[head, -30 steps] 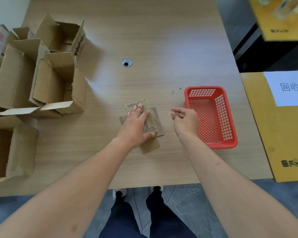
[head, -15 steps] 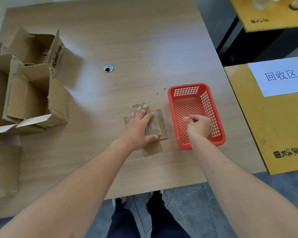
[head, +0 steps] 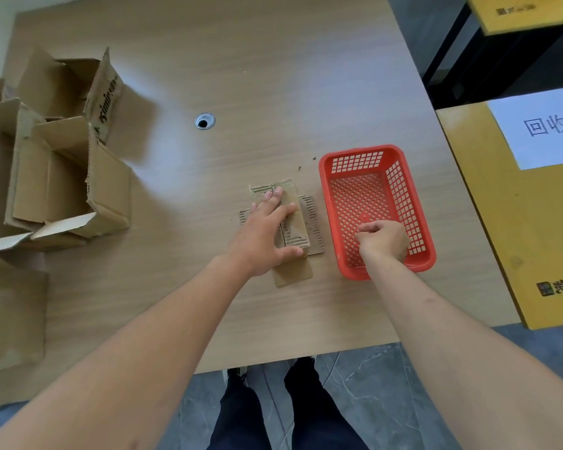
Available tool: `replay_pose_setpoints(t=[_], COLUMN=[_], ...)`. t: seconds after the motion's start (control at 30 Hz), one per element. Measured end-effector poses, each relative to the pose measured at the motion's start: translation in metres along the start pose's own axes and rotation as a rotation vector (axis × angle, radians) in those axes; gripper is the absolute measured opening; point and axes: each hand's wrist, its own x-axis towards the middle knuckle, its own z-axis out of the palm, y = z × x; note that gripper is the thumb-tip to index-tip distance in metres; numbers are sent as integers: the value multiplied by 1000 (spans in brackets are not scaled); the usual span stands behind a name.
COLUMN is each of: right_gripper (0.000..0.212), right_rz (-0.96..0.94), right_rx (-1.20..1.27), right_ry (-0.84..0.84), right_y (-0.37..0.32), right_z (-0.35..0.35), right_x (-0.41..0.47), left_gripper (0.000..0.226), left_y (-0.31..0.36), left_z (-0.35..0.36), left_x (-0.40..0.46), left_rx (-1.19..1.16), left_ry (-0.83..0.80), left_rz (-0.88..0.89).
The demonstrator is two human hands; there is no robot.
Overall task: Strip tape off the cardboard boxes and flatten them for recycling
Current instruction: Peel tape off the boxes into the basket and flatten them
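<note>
Left hand [head: 264,235] lies flat, fingers straight and spread, pressing on the small flattened box [head: 291,228] near the middle of the table [head: 273,76]. Likely purpose: pin the cardboard so it stays flat and does not slide while the other hand works.

Right hand [head: 382,240] is inside the red basket [head: 355,157], just right of the flattened box. Fingers are curled, tips bunched together and pointing left. Whether they have hold of a scrap of tape: cannot tell, nothing visible between them. Judgement: the basket stands beside the work spot to collect stripped tape, so this reads as a drop-off.

Basket contents: the mesh floor shows bare where the hand does not cover it; no tape scrap made out.

Open boxes [head: 65,177] stand in a cluster at the left edge of the table, flaps up, not yet flattened; nothing visible in their open tops. A yellow table [head: 517,248] on the right carries a white paper sign [head: 540,125].
</note>
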Motion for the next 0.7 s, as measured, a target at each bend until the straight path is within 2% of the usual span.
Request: replay_pose_setpoints(t=[0.07,0.27,0.43,0.53,0.7], right_gripper=[8,10,27,28,27], right_rz=[-42,-174,-100,-151,-258], right_rx=[45,145,22,-67,-179], right_ry=[2,-52,-66,-106,-36], right_y=[1,-2,7,4,-5], right_z=[-2,0,7,6,1], right_x=[0,-5,-4,-4,-7], left_gripper=[96,96,96,97,98], left_y=[1,1,-1,-2,-1], left_z=[0,1,2,2,2], left_x=[0,-1,0,0,0], left_rx=[4,9,12,15,36], left_ry=[0,1,4,3,-6], left_rz=[-1,0,6,7,-1])
